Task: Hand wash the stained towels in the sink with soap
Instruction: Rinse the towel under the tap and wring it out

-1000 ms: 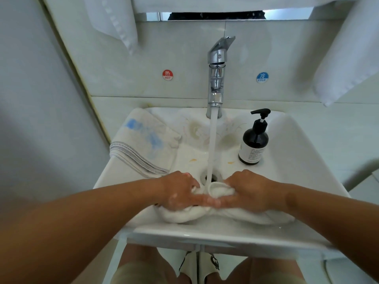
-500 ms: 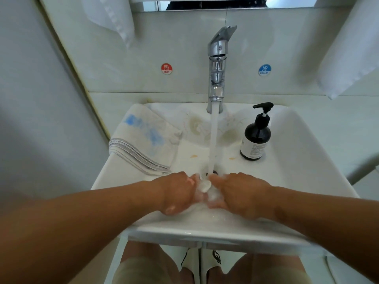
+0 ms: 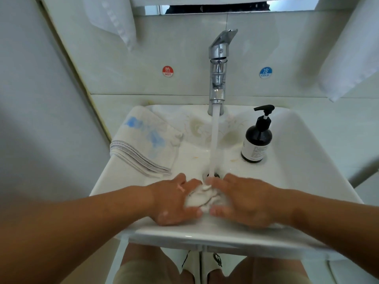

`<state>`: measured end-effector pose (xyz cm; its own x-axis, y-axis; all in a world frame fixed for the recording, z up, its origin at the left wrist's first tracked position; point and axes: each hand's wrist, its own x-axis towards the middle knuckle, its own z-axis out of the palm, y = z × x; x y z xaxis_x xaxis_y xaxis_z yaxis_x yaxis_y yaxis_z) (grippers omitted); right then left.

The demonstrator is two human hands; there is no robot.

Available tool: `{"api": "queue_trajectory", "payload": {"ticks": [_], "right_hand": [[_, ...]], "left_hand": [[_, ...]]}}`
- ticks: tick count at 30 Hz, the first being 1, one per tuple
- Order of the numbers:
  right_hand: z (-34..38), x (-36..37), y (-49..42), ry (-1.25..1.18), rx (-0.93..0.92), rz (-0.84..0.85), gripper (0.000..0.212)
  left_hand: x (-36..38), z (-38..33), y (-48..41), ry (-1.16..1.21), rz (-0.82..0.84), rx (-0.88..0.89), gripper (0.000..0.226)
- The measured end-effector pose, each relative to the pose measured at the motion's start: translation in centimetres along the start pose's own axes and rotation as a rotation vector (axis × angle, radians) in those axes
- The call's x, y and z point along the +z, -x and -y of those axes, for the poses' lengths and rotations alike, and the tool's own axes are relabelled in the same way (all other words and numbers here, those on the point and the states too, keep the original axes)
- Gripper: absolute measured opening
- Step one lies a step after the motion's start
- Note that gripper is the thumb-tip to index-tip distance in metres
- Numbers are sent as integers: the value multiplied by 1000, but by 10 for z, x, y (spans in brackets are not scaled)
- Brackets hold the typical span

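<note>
A wet white towel [image 3: 199, 197] is bunched up at the front of the white sink [image 3: 303, 160], right under the running water [image 3: 213, 148]. My left hand [image 3: 173, 201] holds its left side, fingers above and thumb below. My right hand [image 3: 245, 200] grips the right side the same way. The two hands almost touch over the drain. A folded stack of towels [image 3: 146, 140] with blue stains lies on the sink's left slope. A dark pump bottle of soap [image 3: 257, 140] stands on the right slope.
The chrome faucet [image 3: 218, 64] rises at the back with its lever up. Red hot [image 3: 168, 71] and blue cold [image 3: 265, 72] stickers mark the wall tiles. White towels hang at the upper left [image 3: 114, 19] and upper right [image 3: 348, 58]. The basin shows brownish stains.
The towel, spread along the sink's front a second ago, is now squeezed into a small bundle between my hands. Both hands have shifted slightly toward the water stream.
</note>
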<state>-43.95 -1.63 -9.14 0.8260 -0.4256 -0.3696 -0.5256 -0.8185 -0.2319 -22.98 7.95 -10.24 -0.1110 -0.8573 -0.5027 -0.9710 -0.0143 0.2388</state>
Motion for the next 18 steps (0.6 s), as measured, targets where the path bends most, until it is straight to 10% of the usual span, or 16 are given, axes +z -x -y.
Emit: {"api": "queue_trajectory", "payload": {"ticks": [10, 14, 18], "right_hand": [[-7, 14, -27, 70, 121, -57, 68], [-18, -2, -24, -177, 91, 12, 60], [-18, -14, -18, 142, 187, -92, 76]], "left_hand": [[-5, 0, -17, -150, -223, 74, 32], [-6, 3, -27, -136, -96, -64, 81], [-11, 15, -26, -16, -335, -104, 70]]}}
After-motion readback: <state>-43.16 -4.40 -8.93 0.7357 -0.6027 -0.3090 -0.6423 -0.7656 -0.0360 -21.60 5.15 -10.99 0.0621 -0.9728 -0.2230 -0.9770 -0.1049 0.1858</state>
